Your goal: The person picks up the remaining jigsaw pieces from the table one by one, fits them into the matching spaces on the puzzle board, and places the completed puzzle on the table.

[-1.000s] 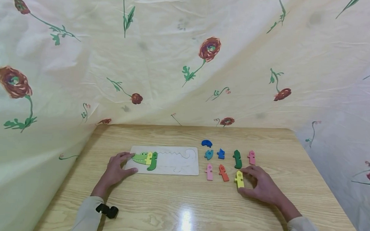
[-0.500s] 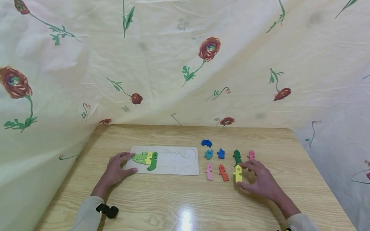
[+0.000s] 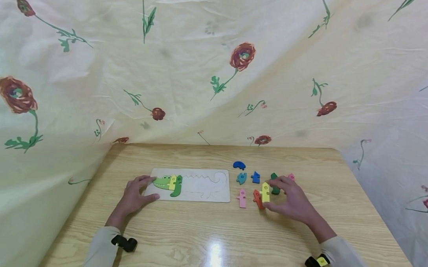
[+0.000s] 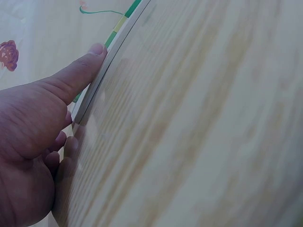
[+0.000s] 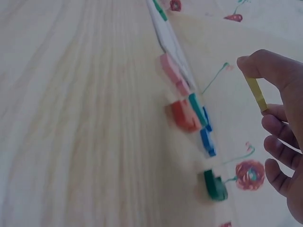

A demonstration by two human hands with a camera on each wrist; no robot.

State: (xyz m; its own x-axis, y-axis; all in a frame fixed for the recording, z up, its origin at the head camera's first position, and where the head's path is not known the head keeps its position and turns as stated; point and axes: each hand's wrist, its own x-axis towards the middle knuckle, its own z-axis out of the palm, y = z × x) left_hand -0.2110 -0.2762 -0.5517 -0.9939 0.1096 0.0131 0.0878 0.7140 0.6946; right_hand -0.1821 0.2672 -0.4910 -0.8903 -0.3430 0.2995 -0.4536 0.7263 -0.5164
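Note:
A white crocodile puzzle board [image 3: 201,184] lies on the wooden table. Its green head piece [image 3: 160,182], a yellow piece [image 3: 172,183] and a green leg piece [image 3: 177,186] sit at its left end; the rest bears a drawn outline. My left hand [image 3: 135,195] holds that left end, thumb at the near edge and fingers toward the far corner. In the left wrist view the thumb lies along the board's edge [image 4: 94,87]. My right hand [image 3: 296,201] pinches a loose yellow puzzle piece [image 3: 265,193] between thumb and fingers, above the table, partly covering the red piece [image 3: 257,198].
Loose pieces lie right of the board: a pink one [image 3: 242,199], a dark blue one [image 3: 239,165], a teal one [image 3: 241,178] and a blue one [image 3: 255,177]. A dark green piece [image 3: 275,189] and another pink piece [image 3: 292,177] are partly behind my right hand. Flowered cloth [image 3: 201,82] hangs behind.
My right hand has lifted the yellow piece off the table and carried it left and away from me, to over the red piece. The left hand and board have not moved.

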